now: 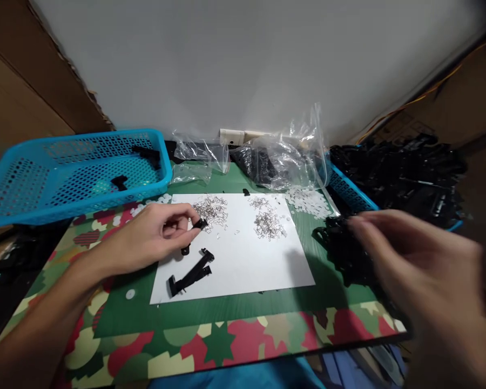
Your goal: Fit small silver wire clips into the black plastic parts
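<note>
My left hand point(162, 232) pinches a small black plastic piece point(201, 223) between thumb and fingertips, over the left side of a white paper sheet point(247, 270). Below it, a black plastic bracket-like part point(190, 274) lies on the paper. My right hand point(425, 270) is blurred, its thumb and fingers drawn together at a heap of black plastic parts point(348, 254) on the right of the table; what they hold, if anything, is hidden. Two scattered piles of tiny metal clips or springs, left point(213, 210) and right point(268, 222), rest on the paper's far half.
A blue basket point(76, 205) with a few black parts stands at left. Another blue basket point(348, 189) on the right is heaped with black parts. White discs point(308, 201) and clear plastic bags point(283, 162) lie toward the wall. Patterned covering point(235, 343) lines the table's front edge.
</note>
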Action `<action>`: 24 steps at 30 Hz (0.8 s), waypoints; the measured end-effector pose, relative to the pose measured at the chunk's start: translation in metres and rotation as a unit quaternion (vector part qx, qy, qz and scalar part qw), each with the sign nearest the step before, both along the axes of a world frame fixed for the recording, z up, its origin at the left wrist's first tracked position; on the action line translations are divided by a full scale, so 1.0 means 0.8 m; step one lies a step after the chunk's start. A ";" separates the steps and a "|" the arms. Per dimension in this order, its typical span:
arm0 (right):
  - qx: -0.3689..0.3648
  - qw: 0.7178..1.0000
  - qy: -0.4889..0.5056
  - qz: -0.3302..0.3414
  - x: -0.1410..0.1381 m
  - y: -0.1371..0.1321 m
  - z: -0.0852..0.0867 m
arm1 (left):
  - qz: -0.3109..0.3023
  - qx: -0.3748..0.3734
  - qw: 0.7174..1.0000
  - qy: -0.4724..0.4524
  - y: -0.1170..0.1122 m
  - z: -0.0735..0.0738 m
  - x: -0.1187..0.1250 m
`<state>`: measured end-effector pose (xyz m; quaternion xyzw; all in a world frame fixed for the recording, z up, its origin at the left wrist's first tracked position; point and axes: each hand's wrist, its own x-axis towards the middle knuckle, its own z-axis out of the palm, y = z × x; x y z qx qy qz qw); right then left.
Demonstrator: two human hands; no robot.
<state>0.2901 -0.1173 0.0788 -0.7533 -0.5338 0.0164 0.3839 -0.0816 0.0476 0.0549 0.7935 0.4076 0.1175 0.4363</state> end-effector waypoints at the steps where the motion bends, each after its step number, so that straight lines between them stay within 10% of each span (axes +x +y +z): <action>1: -0.035 0.995 0.034 0.083 -0.027 0.022 -0.004 | 0.011 -0.008 0.999 -0.029 -0.002 0.001 0.001; 4: -0.178 0.954 0.029 0.241 -0.089 0.079 -0.025 | 0.036 -0.038 0.993 -0.101 -0.006 -0.001 0.005; 9: -0.220 0.934 -0.016 0.279 -0.117 0.128 -0.048 | 0.035 -0.114 0.972 -0.200 -0.009 -0.016 0.014; 19: -0.251 0.898 -0.044 0.359 -0.114 0.142 -0.048 | 0.057 -0.202 0.948 -0.240 -0.014 -0.025 0.028; 24: -0.194 0.896 0.146 0.372 -0.114 0.132 -0.037 | 0.070 -0.206 0.948 -0.232 -0.020 -0.023 0.036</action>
